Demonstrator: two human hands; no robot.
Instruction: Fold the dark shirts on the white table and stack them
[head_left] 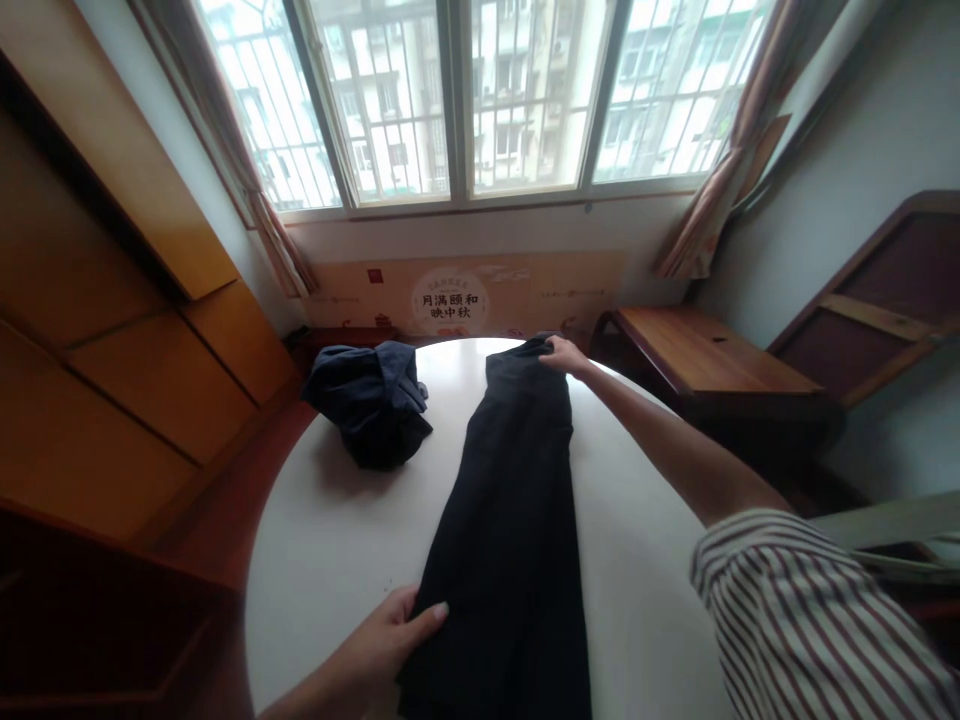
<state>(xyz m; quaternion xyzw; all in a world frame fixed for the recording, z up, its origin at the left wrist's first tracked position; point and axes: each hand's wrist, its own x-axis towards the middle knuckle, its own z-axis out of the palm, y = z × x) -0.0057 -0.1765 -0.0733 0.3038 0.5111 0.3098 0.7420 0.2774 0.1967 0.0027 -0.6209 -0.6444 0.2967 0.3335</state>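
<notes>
A pair of black trousers [517, 480] lies lengthwise on the white round table [322, 560], its waist at the far side and its legs running toward me. My right hand [564, 357] reaches out to the waist end and grips its right corner. Nearer to me, my left hand [401, 630] is closed on the left edge of the trousers, thumb on top and fingers partly hidden beneath the cloth. To the left sits a crumpled heap of dark blue and black clothes [371, 405], apart from both hands.
Beyond the table, a wall with a printed banner [450, 295] runs below barred windows [525, 90]. A wooden desk [712, 345] stands at the right, beside a leaning brown panel [885, 290]. Wooden cabinets [150, 370] line the left side.
</notes>
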